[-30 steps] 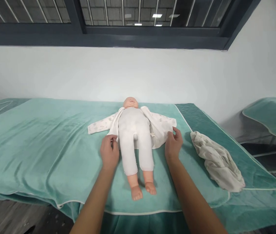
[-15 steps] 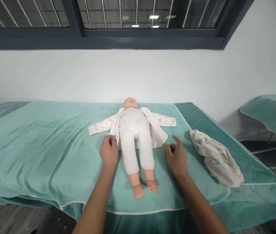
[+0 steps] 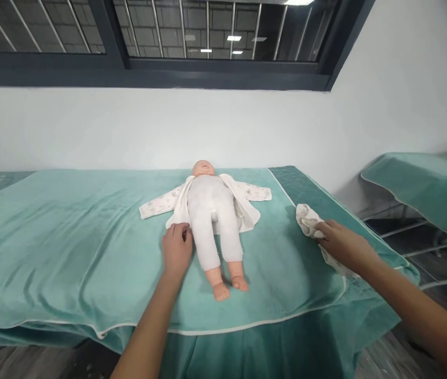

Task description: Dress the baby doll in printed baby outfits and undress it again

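A baby doll (image 3: 211, 200) lies on its back, head toward the wall, its body and legs white and its feet bare. Its arms are in the sleeves of a pale printed baby jacket (image 3: 249, 218), which is spread open at the front. My left hand (image 3: 177, 247) rests beside the doll's hip at the jacket's lower hem, fingers curled; whether they pinch the hem is hidden. Over to the right, my right hand (image 3: 344, 242) is closed on a crumpled white printed baby garment (image 3: 308, 220), part of which hangs below and behind the hand.
A green sheet with white piping (image 3: 89, 237) covers the bed under the doll. Behind stands a white wall (image 3: 148, 126) below a dark-framed barred window (image 3: 223, 68). At right, another green-covered bed (image 3: 424, 184) shows its metal frame across a gap.
My right hand has moved right, from beside the doll to the crumpled garment, and has taken hold of it. My left hand stays by the doll's hip. The view has shifted right.
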`<move>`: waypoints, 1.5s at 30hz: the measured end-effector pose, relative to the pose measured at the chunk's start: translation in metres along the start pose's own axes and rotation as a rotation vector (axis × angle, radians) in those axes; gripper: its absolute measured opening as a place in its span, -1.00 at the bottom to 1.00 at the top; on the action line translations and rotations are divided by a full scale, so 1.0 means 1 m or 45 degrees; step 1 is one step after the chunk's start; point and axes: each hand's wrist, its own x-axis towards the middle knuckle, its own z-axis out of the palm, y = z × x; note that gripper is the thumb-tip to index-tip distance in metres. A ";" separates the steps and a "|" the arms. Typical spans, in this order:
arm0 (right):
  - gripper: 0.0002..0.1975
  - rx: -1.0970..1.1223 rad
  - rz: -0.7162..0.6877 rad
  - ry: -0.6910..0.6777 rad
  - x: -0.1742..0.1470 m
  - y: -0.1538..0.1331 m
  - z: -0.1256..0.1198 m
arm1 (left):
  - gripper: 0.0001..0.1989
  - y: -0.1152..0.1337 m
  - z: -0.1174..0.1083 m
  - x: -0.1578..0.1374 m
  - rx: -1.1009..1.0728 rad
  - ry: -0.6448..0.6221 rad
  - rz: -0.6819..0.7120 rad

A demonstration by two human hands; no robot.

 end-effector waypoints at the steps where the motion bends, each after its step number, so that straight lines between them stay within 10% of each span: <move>1: -0.82 0.115 0.011 -0.068 0.002 -0.003 -0.005 | -0.81 -0.001 -0.002 -0.001 -0.097 -0.019 -0.056; 6: -0.72 0.845 0.112 -0.086 0.013 -0.064 -0.036 | -0.80 0.027 -0.022 -0.010 -0.579 0.054 -0.360; 11: -0.74 1.400 -0.197 0.024 0.023 -0.151 -0.064 | -0.59 0.099 -0.053 -0.018 -1.148 -0.451 -0.176; 14: -0.79 1.538 -0.406 -0.086 0.025 -0.193 -0.074 | -0.46 0.126 -0.071 -0.010 -1.268 -0.461 -0.030; 19: -0.49 1.300 -0.710 0.016 0.026 -0.225 -0.087 | -0.55 0.127 -0.090 0.013 -1.124 -0.179 -0.111; 23: -0.83 0.953 -0.815 0.175 0.031 -0.231 -0.106 | -0.56 0.127 -0.104 0.019 -1.060 -0.111 -0.157; 30: -0.91 0.894 -0.804 0.431 0.047 -0.242 -0.152 | -0.58 0.153 -0.134 0.016 -0.836 0.045 0.310; 39: -0.69 1.667 -0.501 -0.127 0.052 -0.246 -0.174 | -0.70 0.165 -0.158 0.036 -1.117 -0.535 0.128; 45: -0.71 1.753 -0.543 -0.584 0.049 -0.232 -0.166 | -0.71 0.168 -0.154 0.038 -1.557 -0.272 -0.006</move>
